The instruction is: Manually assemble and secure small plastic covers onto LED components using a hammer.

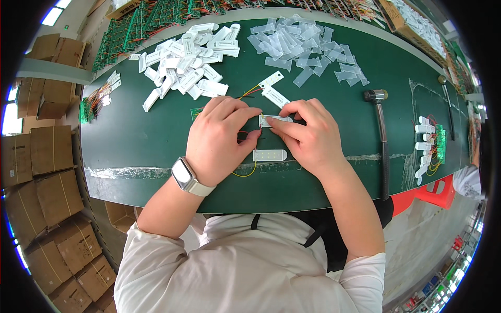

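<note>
Both hands meet over the middle of a dark green table (135, 135). My left hand (219, 138), a smartwatch on its wrist, and my right hand (308, 135) pinch a small white plastic housing (274, 120) between their fingertips. Thin red and yellow wires (249, 93) run out from under the hands. A second white oblong piece with small dots (270, 155) lies just below the hands. Two white plastic strips (274, 89) rest just beyond the fingers.
A heap of white plastic housings (188, 60) lies at the back left, a pile of clear sleeves (305, 44) at the back right. A hammer (382, 135) lies right of my hands. Finished pieces with wires (428, 148) sit at far right. Cardboard boxes (44, 172) stack on the left.
</note>
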`<state>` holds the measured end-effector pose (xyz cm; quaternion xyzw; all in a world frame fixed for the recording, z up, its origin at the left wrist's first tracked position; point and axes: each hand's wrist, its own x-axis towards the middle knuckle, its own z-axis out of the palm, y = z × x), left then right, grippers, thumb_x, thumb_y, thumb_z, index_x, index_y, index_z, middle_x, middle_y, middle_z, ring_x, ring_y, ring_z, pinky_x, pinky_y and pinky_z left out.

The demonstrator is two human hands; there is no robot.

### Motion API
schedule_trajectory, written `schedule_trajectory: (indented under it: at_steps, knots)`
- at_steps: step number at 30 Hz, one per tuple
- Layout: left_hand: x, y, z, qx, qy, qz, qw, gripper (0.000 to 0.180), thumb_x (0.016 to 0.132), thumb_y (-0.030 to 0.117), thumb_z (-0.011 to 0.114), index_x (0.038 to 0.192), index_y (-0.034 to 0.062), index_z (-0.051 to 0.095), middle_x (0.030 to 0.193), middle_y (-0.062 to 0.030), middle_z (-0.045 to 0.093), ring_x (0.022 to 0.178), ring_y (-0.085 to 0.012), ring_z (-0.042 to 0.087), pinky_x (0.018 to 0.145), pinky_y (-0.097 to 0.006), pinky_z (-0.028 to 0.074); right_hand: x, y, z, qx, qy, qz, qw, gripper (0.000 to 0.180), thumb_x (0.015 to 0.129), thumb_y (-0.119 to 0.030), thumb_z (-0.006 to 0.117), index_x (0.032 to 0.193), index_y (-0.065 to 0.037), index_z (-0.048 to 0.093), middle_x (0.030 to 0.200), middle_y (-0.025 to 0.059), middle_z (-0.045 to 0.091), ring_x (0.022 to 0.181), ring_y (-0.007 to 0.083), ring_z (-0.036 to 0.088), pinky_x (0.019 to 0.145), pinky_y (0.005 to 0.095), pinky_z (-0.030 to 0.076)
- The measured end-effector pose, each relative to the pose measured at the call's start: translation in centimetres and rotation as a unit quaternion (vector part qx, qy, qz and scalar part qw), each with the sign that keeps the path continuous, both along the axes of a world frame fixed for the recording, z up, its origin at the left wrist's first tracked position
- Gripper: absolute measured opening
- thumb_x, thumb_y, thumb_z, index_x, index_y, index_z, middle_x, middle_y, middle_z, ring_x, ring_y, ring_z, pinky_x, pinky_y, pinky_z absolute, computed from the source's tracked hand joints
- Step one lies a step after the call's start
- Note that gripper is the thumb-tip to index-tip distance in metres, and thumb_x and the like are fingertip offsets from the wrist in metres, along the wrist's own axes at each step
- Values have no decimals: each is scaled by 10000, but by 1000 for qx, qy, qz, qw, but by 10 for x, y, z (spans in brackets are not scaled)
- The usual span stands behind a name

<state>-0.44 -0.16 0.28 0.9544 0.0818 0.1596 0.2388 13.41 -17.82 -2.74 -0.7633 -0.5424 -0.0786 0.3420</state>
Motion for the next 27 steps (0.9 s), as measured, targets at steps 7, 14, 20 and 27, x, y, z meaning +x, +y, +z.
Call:
schedule_trajectory:
  at_steps: [7, 14, 20, 27]
  knots:
    - [1, -14, -4, 15, -5, 40, 999, 403, 766, 82, 846, 1168, 91, 809, 1112, -44, 675, 1044, -283, 652, 921, -403, 567, 1, 0, -1, 5, 8, 10, 1000, 146, 833, -122, 864, 957, -197, 850, 954, -42, 637, 817, 186, 590, 663, 339, 504]
    - [-2, -2, -5, -14, -3, -18, 1000, 438, 780, 89, 842, 1218, 86, 815, 1157, -48, 663, 1098, -282, 637, 967, -425, 539, 3, -2, 0, 1, 34, 25, 999, 153, 835, -100, 863, 970, -171, 845, 984, -32, 660, 829, 198, 597, 687, 344, 516]
    - [-2, 1, -9, -19, -9, -24, 999, 419, 788, 117, 884, 1203, 100, 828, 1161, -44, 675, 1112, -280, 636, 980, -423, 532, 3, -1, -1, 10, 26, 27, 999, 176, 831, -90, 866, 988, -163, 836, 988, -27, 661, 838, 202, 603, 695, 348, 525]
    - [-1, -5, -7, -8, 2, 10, 1000, 422, 785, 144, 903, 1201, 116, 833, 1155, -31, 679, 1090, -278, 639, 960, -414, 545, 3, -2, 1, 8, 39, 29, 999, 210, 821, -63, 867, 1006, -154, 826, 1005, -24, 674, 866, 206, 621, 716, 351, 543]
